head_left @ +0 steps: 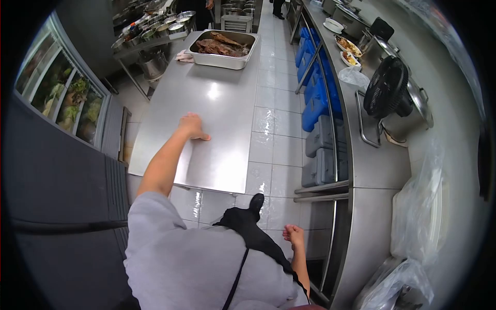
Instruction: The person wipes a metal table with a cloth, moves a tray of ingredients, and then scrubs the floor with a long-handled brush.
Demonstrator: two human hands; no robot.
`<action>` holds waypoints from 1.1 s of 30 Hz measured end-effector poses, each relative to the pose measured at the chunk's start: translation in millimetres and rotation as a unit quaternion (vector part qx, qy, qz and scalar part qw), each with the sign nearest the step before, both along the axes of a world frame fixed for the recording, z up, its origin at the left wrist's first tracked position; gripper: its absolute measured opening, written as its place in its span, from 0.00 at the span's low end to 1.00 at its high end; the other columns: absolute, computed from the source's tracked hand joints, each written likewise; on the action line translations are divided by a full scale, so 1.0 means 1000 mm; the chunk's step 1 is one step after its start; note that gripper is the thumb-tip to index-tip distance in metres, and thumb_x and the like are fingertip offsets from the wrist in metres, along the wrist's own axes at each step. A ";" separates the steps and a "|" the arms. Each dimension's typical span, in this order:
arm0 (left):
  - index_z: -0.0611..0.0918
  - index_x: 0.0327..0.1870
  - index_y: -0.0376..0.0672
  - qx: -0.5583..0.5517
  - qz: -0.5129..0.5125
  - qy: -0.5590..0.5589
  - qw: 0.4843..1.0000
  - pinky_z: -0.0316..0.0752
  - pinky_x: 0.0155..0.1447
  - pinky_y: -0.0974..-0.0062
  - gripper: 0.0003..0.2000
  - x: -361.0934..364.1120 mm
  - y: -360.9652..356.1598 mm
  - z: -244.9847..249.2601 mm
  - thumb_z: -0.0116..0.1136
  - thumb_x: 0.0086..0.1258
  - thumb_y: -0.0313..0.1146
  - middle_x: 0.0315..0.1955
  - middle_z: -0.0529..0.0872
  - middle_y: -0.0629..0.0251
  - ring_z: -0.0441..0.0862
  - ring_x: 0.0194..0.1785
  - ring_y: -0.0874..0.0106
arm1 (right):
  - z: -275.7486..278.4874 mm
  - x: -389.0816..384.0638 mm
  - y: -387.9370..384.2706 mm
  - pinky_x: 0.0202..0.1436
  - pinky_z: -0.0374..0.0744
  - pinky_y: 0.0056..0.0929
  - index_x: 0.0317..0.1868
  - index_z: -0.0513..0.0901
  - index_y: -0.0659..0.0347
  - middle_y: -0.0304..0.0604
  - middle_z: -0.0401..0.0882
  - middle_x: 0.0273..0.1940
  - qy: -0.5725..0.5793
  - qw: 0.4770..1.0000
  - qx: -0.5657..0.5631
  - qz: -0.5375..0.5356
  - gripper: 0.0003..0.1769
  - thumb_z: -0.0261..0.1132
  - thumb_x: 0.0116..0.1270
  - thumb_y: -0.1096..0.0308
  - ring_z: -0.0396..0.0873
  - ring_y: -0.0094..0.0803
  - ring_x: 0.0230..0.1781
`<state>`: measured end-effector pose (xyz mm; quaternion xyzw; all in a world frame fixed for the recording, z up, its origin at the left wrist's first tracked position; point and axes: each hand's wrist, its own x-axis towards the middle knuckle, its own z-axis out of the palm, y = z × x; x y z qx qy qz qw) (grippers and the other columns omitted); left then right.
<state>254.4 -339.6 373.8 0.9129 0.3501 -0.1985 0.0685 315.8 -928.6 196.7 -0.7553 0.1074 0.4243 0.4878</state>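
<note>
My left hand (192, 127) reaches out over the stainless steel table (222, 160), palm down with the thumb spread to the right. It seems to rest on the bare metal and holds nothing. My right hand (294, 235) hangs low by my right side, over the aisle floor. Its fingers are loosely curled, with nothing visible in them. At the table's far end stands a deep steel pan (223, 61) with large browned pieces of meat (222, 46) in it. A pinkish cloth (184, 56) lies at the pan's left corner.
A glass-door fridge (64, 90) with vegetables stands left. Along the right runs a steel counter (374, 170) with a black fan (387, 88), pots and food plates (347, 46). Blue bins (315, 108) sit beneath it. Wet tiles (279, 139) line the aisle. A person's shoe (279, 15) shows far off.
</note>
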 end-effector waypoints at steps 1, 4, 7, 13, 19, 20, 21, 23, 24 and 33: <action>0.66 0.65 0.24 -0.010 0.001 -0.007 1.000 0.64 0.70 0.61 0.54 -0.002 -0.003 0.006 0.71 0.45 0.62 0.68 0.62 0.36 0.58 0.73 0.49 | 0.006 0.010 0.005 0.27 0.77 0.24 0.38 0.82 0.59 0.37 0.81 0.26 0.007 1.000 -0.005 0.025 0.12 0.62 0.69 0.58 0.79 0.25 0.24; 0.61 0.67 0.24 0.000 0.043 -0.058 0.997 0.64 0.70 0.60 0.56 -0.008 -0.013 0.010 0.73 0.44 0.59 0.69 0.60 0.35 0.58 0.73 0.47 | 0.010 0.039 0.006 0.27 0.78 0.24 0.37 0.83 0.59 0.38 0.82 0.27 0.029 0.996 -0.017 0.089 0.12 0.62 0.69 0.59 0.80 0.25 0.25; 0.60 0.67 0.25 -0.029 0.059 -0.035 0.997 0.64 0.71 0.58 0.56 -0.001 -0.012 0.017 0.76 0.42 0.55 0.69 0.57 0.34 0.56 0.73 0.45 | 0.000 0.073 0.003 0.24 0.76 0.23 0.34 0.83 0.59 0.37 0.80 0.25 0.029 0.987 -0.059 0.149 0.10 0.62 0.67 0.62 0.79 0.24 0.23; 0.62 0.64 0.26 -0.026 0.072 -0.015 0.997 0.67 0.69 0.59 0.54 0.009 -0.010 0.017 0.79 0.39 0.51 0.69 0.58 0.34 0.59 0.72 0.45 | -0.018 0.154 0.004 0.21 0.74 0.24 0.30 0.83 0.60 0.37 0.81 0.22 -0.005 0.960 -0.160 0.231 0.11 0.63 0.65 0.63 0.78 0.23 0.20; 0.60 0.66 0.27 -0.041 0.071 -0.004 0.997 0.69 0.66 0.58 0.56 0.015 -0.018 0.019 0.80 0.38 0.50 0.69 0.59 0.36 0.59 0.72 0.45 | -0.012 0.207 0.048 0.21 0.74 0.26 0.26 0.84 0.60 0.38 0.81 0.22 -0.043 0.935 -0.183 0.301 0.14 0.63 0.66 0.60 0.78 0.23 0.19; 0.59 0.67 0.27 -0.052 0.075 -0.002 0.996 0.70 0.66 0.58 0.57 0.017 -0.021 0.021 0.80 0.38 0.50 0.69 0.59 0.36 0.59 0.72 0.45 | -0.019 0.213 0.055 0.27 0.77 0.31 0.25 0.85 0.60 0.39 0.82 0.22 -0.029 0.942 -0.160 0.295 0.21 0.62 0.67 0.52 0.81 0.28 0.22; 0.59 0.67 0.26 -0.039 0.075 -0.013 0.996 0.70 0.65 0.58 0.57 0.016 -0.024 0.020 0.79 0.38 0.51 0.69 0.59 0.36 0.59 0.72 0.45 | -0.020 0.221 0.064 0.30 0.78 0.32 0.24 0.85 0.60 0.39 0.83 0.22 -0.063 0.919 -0.172 0.349 0.23 0.60 0.68 0.50 0.81 0.31 0.24; 0.59 0.67 0.26 -0.013 0.073 -0.037 0.997 0.71 0.65 0.58 0.57 0.013 -0.029 0.015 0.79 0.39 0.52 0.69 0.58 0.35 0.60 0.72 0.46 | -0.020 0.246 0.088 0.37 0.79 0.35 0.24 0.85 0.60 0.40 0.83 0.22 -0.132 0.861 -0.195 0.450 0.28 0.57 0.69 0.44 0.83 0.35 0.27; 0.60 0.66 0.26 -0.009 0.083 -0.041 0.996 0.71 0.65 0.58 0.56 0.015 -0.032 0.017 0.77 0.40 0.54 0.68 0.59 0.35 0.61 0.71 0.46 | -0.011 0.256 0.102 0.45 0.78 0.38 0.24 0.86 0.58 0.41 0.83 0.23 -0.144 0.842 -0.202 0.480 0.34 0.50 0.70 0.39 0.83 0.39 0.33; 0.79 0.46 0.24 -0.030 0.195 0.011 0.980 0.75 0.56 0.60 0.44 0.068 -0.040 0.038 0.65 0.49 0.67 0.50 0.80 0.38 0.80 0.52 0.49 | -0.016 0.393 0.234 0.47 0.78 0.41 0.14 0.81 0.61 0.48 0.81 0.20 -0.108 0.821 -0.204 0.522 0.43 0.46 0.68 0.32 0.84 0.41 0.33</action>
